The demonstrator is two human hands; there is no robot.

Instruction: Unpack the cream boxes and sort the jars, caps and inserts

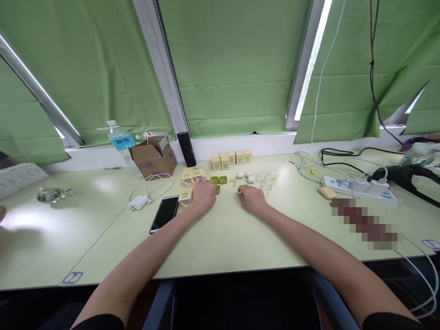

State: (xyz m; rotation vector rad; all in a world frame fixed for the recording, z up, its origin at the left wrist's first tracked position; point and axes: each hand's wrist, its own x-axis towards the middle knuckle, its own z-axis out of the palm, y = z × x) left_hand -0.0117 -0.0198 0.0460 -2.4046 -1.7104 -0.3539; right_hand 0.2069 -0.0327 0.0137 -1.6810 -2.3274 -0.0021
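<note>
Over the pale tabletop (230, 243), the left hand (205, 195) lies palm down with its fingers bent; its tips are partly hidden, so I cannot tell whether they grip anything. It is right beside a green tray (217, 189) at its 2 o'clock, with two more green trays (223, 180) at 1 o'clock. A cream box (186, 195) with a green panel sits close by at the hand's 9 o'clock, and two similar boxes (187, 175) at 11. A row of small cream boxes (224, 161) stands farther off at 1 o'clock, and a phone (165, 214) lies at 8.

The right hand (253, 199) keeps its fingers narrow, tips together; a pale bit shows there, too small to tell whether it is held. From this hand, tiny yellow pieces (234, 184) lie at 10 o'clock, white cylinders (250, 179) at 11 and clear cups (268, 179) at 1. A power strip (359, 191) lies well apart at 3 o'clock. From the left hand, a cardboard carton (153, 158) stands at 10 o'clock and a black cylinder (186, 149) at 11.
</note>
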